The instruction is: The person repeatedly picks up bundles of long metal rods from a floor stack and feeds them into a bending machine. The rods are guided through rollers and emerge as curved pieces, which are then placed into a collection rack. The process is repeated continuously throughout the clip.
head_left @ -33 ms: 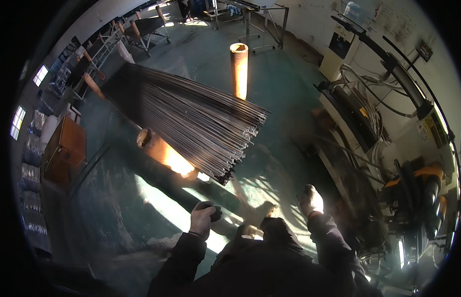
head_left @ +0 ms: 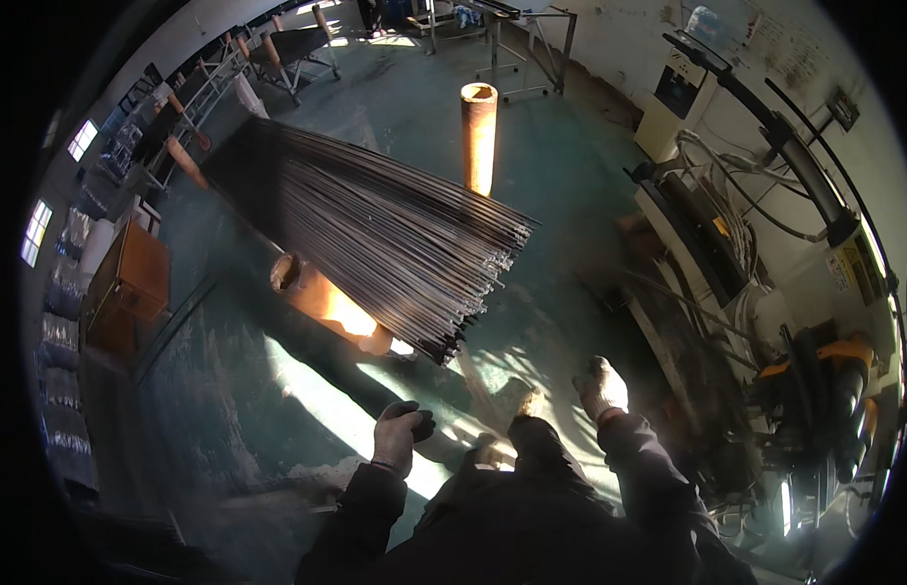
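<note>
Fingers of the left hand (head_left: 399, 434) and right hand (head_left: 601, 390) curled in, pinching nothing visible; long dark rods (head_left: 375, 229) lie ahead between brown tubes (head_left: 480, 141), rod ends staggered, so a wide, level two-handed grip should serve best.

Dark rods (head_left: 375, 229) between brown tubes (head_left: 481, 136)

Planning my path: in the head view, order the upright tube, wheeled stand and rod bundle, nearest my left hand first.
1. Rod bundle, ahead of your left hand
2. Upright tube, beyond the bundle
3. Wheeled stand, at the back
</note>
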A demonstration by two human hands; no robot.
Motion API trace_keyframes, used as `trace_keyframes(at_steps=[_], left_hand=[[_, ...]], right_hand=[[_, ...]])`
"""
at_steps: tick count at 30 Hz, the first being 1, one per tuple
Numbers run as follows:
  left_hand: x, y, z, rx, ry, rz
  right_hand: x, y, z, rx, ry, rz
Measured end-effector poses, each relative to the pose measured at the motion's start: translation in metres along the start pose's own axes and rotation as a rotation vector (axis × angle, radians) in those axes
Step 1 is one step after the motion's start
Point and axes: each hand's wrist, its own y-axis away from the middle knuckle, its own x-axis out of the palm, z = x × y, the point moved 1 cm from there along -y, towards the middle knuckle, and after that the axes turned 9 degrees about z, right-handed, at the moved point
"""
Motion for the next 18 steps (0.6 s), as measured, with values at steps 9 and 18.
trace_keyframes(at_steps=[9, 18], left_hand=[[-0.013, -0.013, 0.016, -0.237, 0.153, -0.308], [0.042, -0.103, -0.121, -0.003, 0.165, -0.471]], right_hand=[[0.1, -0.256, 0.218, -0.279, 0.312, 0.246], [0.161, -0.356, 0.315, -0.179, 0.464, 0.345]])
